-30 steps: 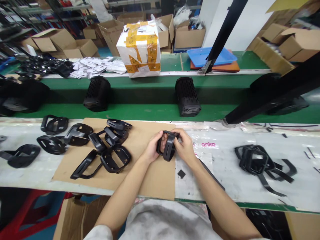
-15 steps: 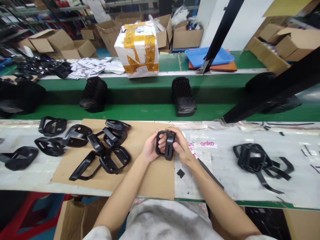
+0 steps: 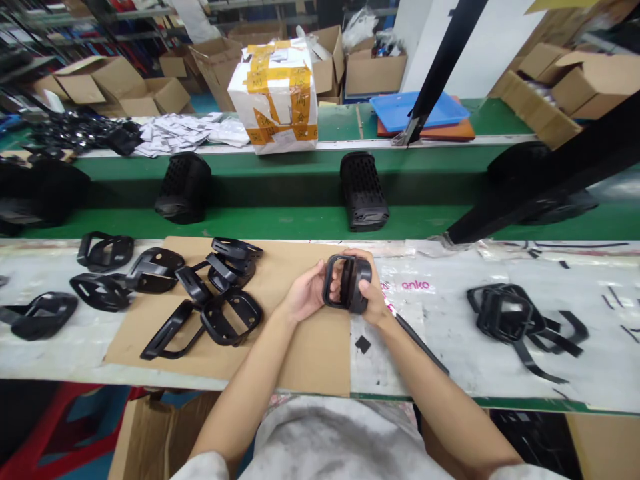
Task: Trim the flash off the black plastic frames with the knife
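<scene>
A black plastic handle frame (image 3: 361, 273), rounded and with an open middle, is held up above the edge of the cardboard sheet (image 3: 310, 360). My right hand (image 3: 376, 297) grips its right side, thumb on the near face and fingers around the back. At its left edge is my left hand (image 3: 306, 295), whose fingertips reach behind it and show through the opening. Several similar black frames (image 3: 231, 319) lie loose on the cardboard and to its left. A small black square pad (image 3: 363, 344) and a long thin black tool (image 3: 420, 343) lie near my right forearm.
More black frames and curved strips (image 3: 505, 313) are piled on the right of the table. Beyond it, a green conveyor (image 3: 280, 223) carries black perforated housings (image 3: 365, 190). A taped white box (image 3: 273, 97) and a blue tray (image 3: 425, 110) stand behind; a black post (image 3: 500, 207) slants across the right.
The handle frame has moved slightly right and turned, so its opening now faces me more. My right hand has shifted around its right side; the left fingers curl less inside it.
</scene>
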`<control>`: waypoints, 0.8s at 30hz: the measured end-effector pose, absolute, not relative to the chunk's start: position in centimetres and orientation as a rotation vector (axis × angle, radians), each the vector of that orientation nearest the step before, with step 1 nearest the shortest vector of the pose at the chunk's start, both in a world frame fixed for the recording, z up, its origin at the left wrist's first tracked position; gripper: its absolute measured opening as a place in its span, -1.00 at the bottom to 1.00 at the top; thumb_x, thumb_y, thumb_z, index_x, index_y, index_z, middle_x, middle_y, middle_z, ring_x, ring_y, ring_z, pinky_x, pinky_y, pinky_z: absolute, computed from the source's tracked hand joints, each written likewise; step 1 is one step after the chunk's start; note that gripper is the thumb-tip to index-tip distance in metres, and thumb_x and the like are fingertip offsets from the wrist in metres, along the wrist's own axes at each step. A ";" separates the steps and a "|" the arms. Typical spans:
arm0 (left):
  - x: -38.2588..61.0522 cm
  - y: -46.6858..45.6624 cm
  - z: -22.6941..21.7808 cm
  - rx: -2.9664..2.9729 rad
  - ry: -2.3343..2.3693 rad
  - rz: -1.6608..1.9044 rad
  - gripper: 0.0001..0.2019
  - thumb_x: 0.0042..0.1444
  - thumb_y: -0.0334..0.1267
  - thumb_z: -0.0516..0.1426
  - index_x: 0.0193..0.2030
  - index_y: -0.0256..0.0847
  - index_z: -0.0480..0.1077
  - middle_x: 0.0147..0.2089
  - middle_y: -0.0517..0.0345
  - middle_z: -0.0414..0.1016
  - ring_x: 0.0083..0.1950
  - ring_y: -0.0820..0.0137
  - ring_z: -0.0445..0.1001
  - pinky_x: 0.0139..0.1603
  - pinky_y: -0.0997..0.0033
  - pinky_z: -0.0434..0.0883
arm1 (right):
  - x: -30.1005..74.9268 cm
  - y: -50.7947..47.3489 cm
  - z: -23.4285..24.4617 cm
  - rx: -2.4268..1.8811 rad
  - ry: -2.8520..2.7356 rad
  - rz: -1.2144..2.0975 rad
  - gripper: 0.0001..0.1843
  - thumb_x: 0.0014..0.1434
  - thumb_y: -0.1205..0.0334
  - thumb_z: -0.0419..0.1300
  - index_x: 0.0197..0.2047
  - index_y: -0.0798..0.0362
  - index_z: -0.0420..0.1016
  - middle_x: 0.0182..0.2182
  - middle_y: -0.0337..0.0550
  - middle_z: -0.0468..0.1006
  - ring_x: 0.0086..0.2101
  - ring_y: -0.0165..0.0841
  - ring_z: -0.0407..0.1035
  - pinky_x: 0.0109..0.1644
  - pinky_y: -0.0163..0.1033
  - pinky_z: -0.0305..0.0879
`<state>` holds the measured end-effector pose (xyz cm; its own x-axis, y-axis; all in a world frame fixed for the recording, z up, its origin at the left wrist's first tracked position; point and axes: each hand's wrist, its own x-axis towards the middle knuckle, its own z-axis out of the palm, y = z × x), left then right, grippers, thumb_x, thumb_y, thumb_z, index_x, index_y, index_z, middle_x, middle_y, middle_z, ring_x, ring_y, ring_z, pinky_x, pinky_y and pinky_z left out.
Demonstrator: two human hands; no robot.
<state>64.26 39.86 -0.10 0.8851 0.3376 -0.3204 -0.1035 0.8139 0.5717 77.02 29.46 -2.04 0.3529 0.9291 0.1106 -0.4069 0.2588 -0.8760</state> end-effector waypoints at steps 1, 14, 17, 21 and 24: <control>64.2 39.8 -0.1 0.591 0.424 0.252 -0.57 0.16 0.10 0.38 -0.29 -0.29 0.49 -0.47 0.14 0.45 -0.45 0.41 0.47 -0.31 0.43 0.45 | 77.0 29.6 -2.0 -0.846 -0.685 1.012 -0.26 0.16 -0.32 0.40 0.25 -0.17 0.32 -0.10 -0.12 0.53 -0.37 -0.23 0.55 -0.42 -0.09 0.58; 64.0 39.8 0.0 0.710 0.404 0.313 -0.53 -0.07 -0.05 0.56 -0.12 -0.32 0.68 -0.39 0.08 0.61 -0.37 0.45 0.54 -0.20 0.47 0.44 | 76.7 30.0 -2.2 -0.837 -0.575 0.820 -0.25 0.08 -0.34 0.42 0.21 -0.23 0.35 -0.05 -0.13 0.47 -0.38 -0.23 0.49 -0.50 -0.10 0.50; 64.1 39.6 -0.1 0.763 0.418 0.338 -0.47 -0.16 -0.18 0.60 -0.03 -0.28 0.67 -0.32 0.10 0.64 -0.31 0.47 0.55 -0.13 0.47 0.45 | 76.9 30.1 -2.7 -0.937 -0.629 0.681 -0.25 0.13 -0.39 0.34 0.24 -0.21 0.34 -0.06 -0.11 0.46 -0.31 -0.18 0.48 -0.36 -0.01 0.54; 64.4 39.3 -0.6 0.922 0.463 0.419 -0.45 -0.11 -0.25 0.58 0.05 -0.27 0.65 -0.22 0.05 0.69 -0.20 0.38 0.61 0.02 0.35 0.49 | 77.6 30.2 -3.1 -1.091 -0.738 0.407 -0.25 0.17 -0.42 0.28 0.25 -0.12 0.39 0.06 -0.02 0.45 -0.09 -0.06 0.47 -0.05 0.11 0.52; 64.6 39.2 -1.0 1.011 0.472 0.454 -0.44 -0.02 -0.19 0.54 0.12 -0.28 0.62 -0.11 -0.04 0.72 -0.15 0.30 0.66 0.07 0.26 0.53 | 78.1 30.1 -3.0 -1.187 -0.856 0.241 -0.27 0.23 -0.40 0.25 0.26 -0.09 0.39 0.16 0.03 0.40 0.06 0.01 0.43 0.12 0.18 0.45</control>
